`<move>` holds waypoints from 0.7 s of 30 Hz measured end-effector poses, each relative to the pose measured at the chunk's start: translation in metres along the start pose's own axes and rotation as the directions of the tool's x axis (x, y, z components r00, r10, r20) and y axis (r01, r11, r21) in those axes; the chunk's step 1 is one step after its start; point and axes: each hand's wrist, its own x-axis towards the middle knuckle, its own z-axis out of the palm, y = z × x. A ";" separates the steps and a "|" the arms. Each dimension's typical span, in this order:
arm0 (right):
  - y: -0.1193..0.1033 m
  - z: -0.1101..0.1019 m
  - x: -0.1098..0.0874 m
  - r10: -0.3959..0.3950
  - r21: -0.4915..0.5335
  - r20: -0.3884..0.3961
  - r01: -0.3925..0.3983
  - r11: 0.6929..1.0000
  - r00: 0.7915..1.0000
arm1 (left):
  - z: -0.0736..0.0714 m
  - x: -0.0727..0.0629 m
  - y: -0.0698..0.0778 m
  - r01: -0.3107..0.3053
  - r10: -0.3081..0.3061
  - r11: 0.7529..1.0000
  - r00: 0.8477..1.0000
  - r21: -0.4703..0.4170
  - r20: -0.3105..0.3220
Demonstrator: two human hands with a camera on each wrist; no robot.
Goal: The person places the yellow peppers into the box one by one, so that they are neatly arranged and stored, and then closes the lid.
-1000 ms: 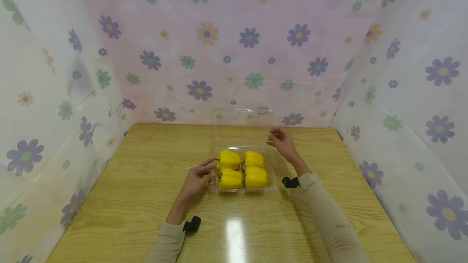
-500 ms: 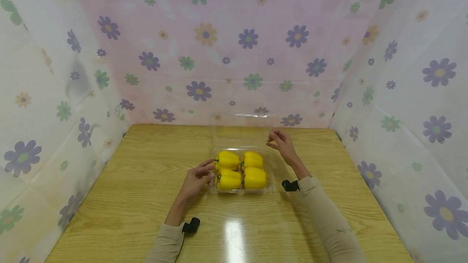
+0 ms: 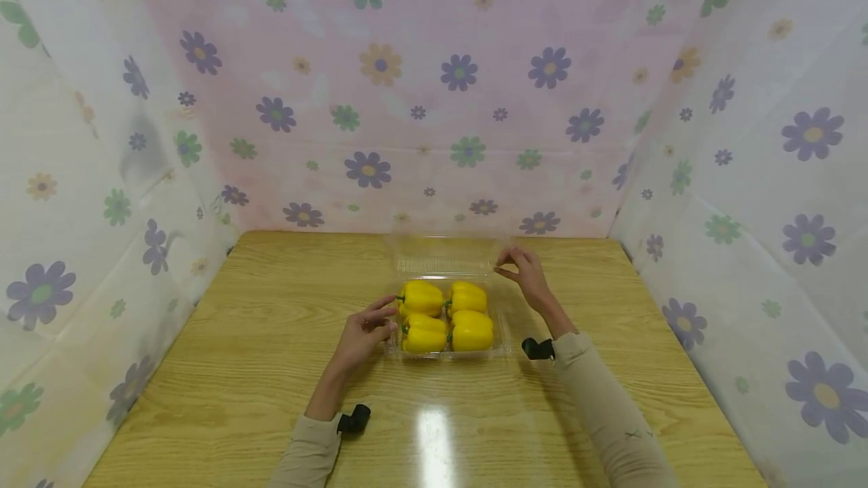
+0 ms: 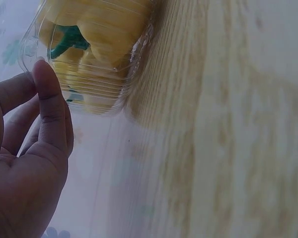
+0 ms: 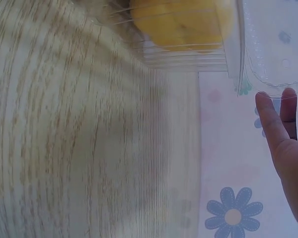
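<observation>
A clear plastic clamshell box (image 3: pixel 505 337) sits on the table with several yellow bell peppers (image 3: pixel 472 331) in two rows, their green stems toward the left. Its hinged lid (image 3: pixel 444 254) is raised at the back. My left hand (image 3: pixel 362 337) is at the box's left side; in the left wrist view its thumb and forefinger (image 4: pixel 48 89) pinch the clear rim beside a green stem. At the lid's right edge is my right hand (image 3: pixel 527 273). In the right wrist view its nearly straight fingers (image 5: pixel 272 121) touch the lid's rounded corner, with gaps between the fingertips.
The box stands on a wood-grain table (image 3: pixel 291 307) with flower-printed cloth (image 3: pixel 420 89) behind it and at both sides. A black wrist camera (image 3: pixel 355 419) is on the left cuff, another (image 3: pixel 538 349) on the right cuff.
The lid's top edge has come lower in the head view, tilting forward, with the right hand staying at its side. The left hand and the peppers keep their places.
</observation>
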 end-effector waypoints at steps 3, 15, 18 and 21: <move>-0.003 0.000 -0.003 0.003 -0.008 0.001 -0.003 1.000 1.000 | 0.000 0.001 -0.001 -0.010 0.010 1.000 1.000 0.005 0.004; 0.015 -0.004 0.003 -0.001 -0.015 -0.027 0.001 1.000 1.000 | 0.002 0.000 0.000 0.013 -0.013 1.000 1.000 0.022 -0.021; 0.020 -0.006 0.003 -0.006 0.010 -0.029 0.007 1.000 1.000 | 0.002 0.000 -0.002 0.014 -0.013 1.000 1.000 0.024 -0.025; 0.023 -0.007 0.001 -0.015 0.033 -0.034 0.016 0.999 0.999 | 0.002 0.000 -0.002 0.013 -0.013 1.000 1.000 0.025 -0.022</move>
